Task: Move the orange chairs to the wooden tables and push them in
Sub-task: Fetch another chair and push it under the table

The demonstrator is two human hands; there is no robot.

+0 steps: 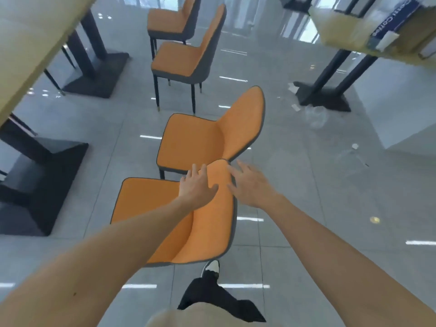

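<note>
At the centre of the grey tiled floor (295,208), four orange chairs are noted in a row running away from the viewer. The nearest chair (151,204) is seen from above, its backrest top lying between the two hands. The left hand (197,187) is laid against the orange front face of that backrest, fingers straight and slightly spread, thumb out to the right; no curl round the edge is observed. The right hand (250,185) is placed at the grey rear edge of the same backrest, fingers spread wide; whether contact is made cannot be told. The second chair (193,142) is stood just beyond, its backrest angled to the right. The third chair (181,62) and the fourth chair (169,22) are stood further off, close together. None of the four is pushed in under a table. A wooden table (28,43) on dark pedestal bases is recorded at the left, well apart from the nearest chair, and another wooden table (349,27) at upper right. Scraps of litter (316,116) are noted on the floor by the right table's base. A black trouser leg and a shoe (211,266) are seen below the nearest chair.
</note>
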